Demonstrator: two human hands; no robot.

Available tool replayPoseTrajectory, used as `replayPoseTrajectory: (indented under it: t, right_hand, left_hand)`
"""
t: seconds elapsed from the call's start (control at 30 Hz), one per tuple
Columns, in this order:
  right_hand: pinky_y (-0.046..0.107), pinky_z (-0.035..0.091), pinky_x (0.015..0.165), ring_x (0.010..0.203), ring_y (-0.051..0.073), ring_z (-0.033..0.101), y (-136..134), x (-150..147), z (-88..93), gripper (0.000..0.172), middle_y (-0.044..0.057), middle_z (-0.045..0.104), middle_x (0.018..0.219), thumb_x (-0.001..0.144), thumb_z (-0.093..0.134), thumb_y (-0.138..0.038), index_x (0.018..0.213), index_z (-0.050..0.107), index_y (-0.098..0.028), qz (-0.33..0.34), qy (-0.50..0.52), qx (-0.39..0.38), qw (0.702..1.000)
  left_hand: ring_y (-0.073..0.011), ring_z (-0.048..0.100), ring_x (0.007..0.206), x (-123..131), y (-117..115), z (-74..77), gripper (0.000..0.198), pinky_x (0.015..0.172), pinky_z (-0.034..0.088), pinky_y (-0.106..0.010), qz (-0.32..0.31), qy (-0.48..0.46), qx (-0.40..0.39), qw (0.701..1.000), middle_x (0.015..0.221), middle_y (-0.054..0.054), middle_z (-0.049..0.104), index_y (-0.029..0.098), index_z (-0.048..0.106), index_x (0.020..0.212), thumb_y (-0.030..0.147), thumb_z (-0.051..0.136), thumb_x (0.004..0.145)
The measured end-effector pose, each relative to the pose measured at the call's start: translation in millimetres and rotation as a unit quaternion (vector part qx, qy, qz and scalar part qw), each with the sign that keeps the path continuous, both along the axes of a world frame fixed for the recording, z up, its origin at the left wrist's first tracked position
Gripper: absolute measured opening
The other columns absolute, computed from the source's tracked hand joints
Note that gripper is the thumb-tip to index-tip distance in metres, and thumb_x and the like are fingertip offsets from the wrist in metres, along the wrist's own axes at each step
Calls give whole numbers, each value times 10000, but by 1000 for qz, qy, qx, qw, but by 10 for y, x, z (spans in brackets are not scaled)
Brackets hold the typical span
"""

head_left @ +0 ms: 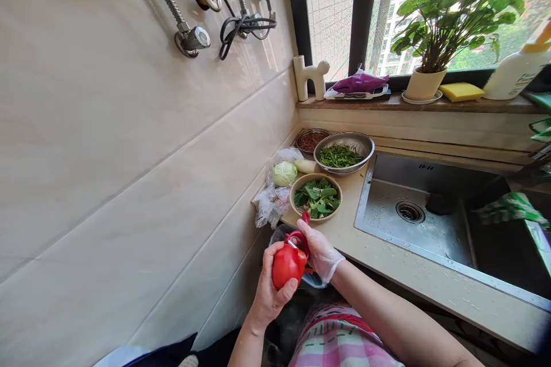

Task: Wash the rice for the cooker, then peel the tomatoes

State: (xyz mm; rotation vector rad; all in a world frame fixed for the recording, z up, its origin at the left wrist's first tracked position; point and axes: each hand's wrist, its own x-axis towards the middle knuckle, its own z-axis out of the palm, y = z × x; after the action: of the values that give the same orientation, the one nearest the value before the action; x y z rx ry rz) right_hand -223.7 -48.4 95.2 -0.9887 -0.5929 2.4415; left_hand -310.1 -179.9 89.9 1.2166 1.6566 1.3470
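My left hand [267, 295] is wrapped round a red tomato [287, 268], bare-fingered, with the thumb along its lower side. In my right hand [319, 250], which wears a clear plastic glove, is a red-handled peeler [306, 218]. The peeler's metal blade rests against the top of the tomato, where strips of skin stand loose. Beneath both hands sits a bin with a grey-blue liner [316, 281], partly hidden by them. Just beyond the hands, a beige basket [294, 207] of leafy greens [317, 197] stands at the counter's edge.
Behind the basket are a metal colander [368, 148] of green vegetables, a bowl of reddish-brown pieces [310, 141], and a cabbage [284, 174] beside plastic bags [271, 205]. A steel sink [387, 198] lies to the right; a tiled wall [129, 155] borders the left.
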Motion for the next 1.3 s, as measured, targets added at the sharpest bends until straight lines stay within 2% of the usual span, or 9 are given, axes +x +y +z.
replayPoseTrajectory:
  t: [0.17, 0.3, 0.4, 0.5, 0.6, 0.87, 1.07, 1.2, 1.3]
  right_hand:
    - [206, 329, 382, 388, 92, 493, 31, 5, 57, 388, 0, 622, 526, 775, 629, -524, 647, 572, -161, -21, -11, -19, 1000]
    - [222, 399, 454, 462, 123, 552, 25, -13, 120, 444, -9, 628, 526, 590, 777, -551, 645, 528, -188, -96, 21, 36, 995]
    - [247, 431, 509, 477, 125, 546, -27, -28, 124, 497, -22, 614, 522, 517, 805, -576, 636, 514, -191, -122, 41, 87, 988]
    - [247, 410, 508, 488, 120, 534, -77, -31, 107, 491, -12, 612, 543, 558, 772, -598, 646, 543, -173, -93, 54, 142, 984]
    - [242, 392, 516, 505, 108, 520, -92, -24, 91, 491, 1, 617, 576, 591, 746, -609, 652, 563, -157, -63, 61, 169, 982]
    - [229, 331, 460, 447, 91, 456, -56, -28, 127, 535, -25, 563, 497, 503, 780, -627, 610, 519, -172, -72, 32, 106, 991]
    - [233, 416, 500, 491, 124, 553, -14, -44, 159, 455, 5, 625, 538, 557, 799, -540, 634, 533, -179, -65, 38, 28, 997]
    - [232, 419, 490, 467, 117, 540, 4, -60, 108, 381, 11, 619, 522, 678, 743, -493, 605, 540, -178, -49, 28, -21, 998]
    - [237, 431, 509, 472, 118, 546, 10, -59, 88, 380, 5, 620, 527, 679, 743, -494, 599, 540, -182, -54, 31, -25, 998]
  left_hand:
    - [-308, 490, 1191, -55, 44, -109, 784, 977, 434, -429, 14, 53, 16, 998, 1378, -145, 386, 234, 287, 1336, 512, 678, 717]
    - [-325, 445, 1266, -94, 91, -101, 856, 1046, 368, -461, 21, 66, -15, 998, 1412, -175, 389, 210, 249, 1386, 525, 683, 719]
    - [-292, 515, 1205, -77, 112, -77, 756, 1027, 398, -432, 18, 10, -48, 999, 1358, -148, 483, 213, 306, 1351, 527, 647, 754]
    - [-250, 549, 1163, -40, 134, -56, 568, 1017, 412, -397, 38, -40, -43, 998, 1300, -109, 546, 225, 375, 1288, 478, 584, 824]
    - [-236, 557, 1149, -14, 152, -23, 507, 1006, 423, -380, 45, -66, -25, 996, 1273, -90, 570, 229, 417, 1250, 425, 604, 822]
    - [-245, 587, 1066, -27, 117, -4, 590, 929, 473, -366, 35, -63, -3, 997, 1233, -83, 575, 238, 417, 1240, 434, 675, 747]
    - [-257, 582, 1040, -40, 59, -64, 641, 879, 492, -361, 63, -6, 22, 998, 1269, -107, 514, 227, 409, 1271, 465, 669, 736]
    - [-288, 530, 1137, -52, 47, -142, 641, 948, 453, -409, 62, 73, 57, 994, 1316, -123, 455, 237, 393, 1300, 438, 664, 754]
    - [-323, 447, 1250, -71, 79, -202, 652, 1032, 379, -468, 62, 136, 100, 984, 1361, -141, 414, 240, 402, 1291, 439, 690, 741]
